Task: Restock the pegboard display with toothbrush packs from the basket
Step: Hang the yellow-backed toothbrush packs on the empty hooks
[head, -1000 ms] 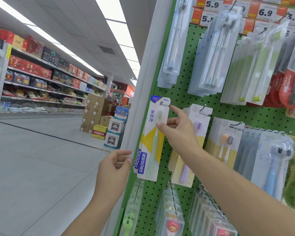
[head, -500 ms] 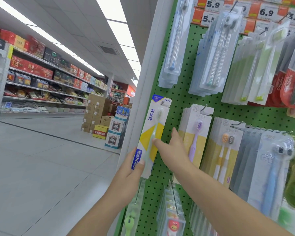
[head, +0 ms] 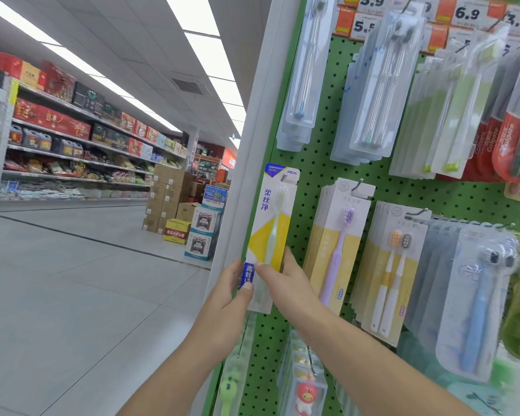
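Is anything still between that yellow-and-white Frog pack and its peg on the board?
Nothing visible. The Frog pack already hangs on its peg, hook tip through the top hole. Left hand and right hand hold its lower end, clear of the purple-brush packs beside it.

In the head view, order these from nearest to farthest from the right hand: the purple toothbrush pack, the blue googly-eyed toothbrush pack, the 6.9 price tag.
1. Purple toothbrush pack, just right of the right hand.
2. Blue googly-eyed toothbrush pack, far right.
3. 6.9 price tag, top right.
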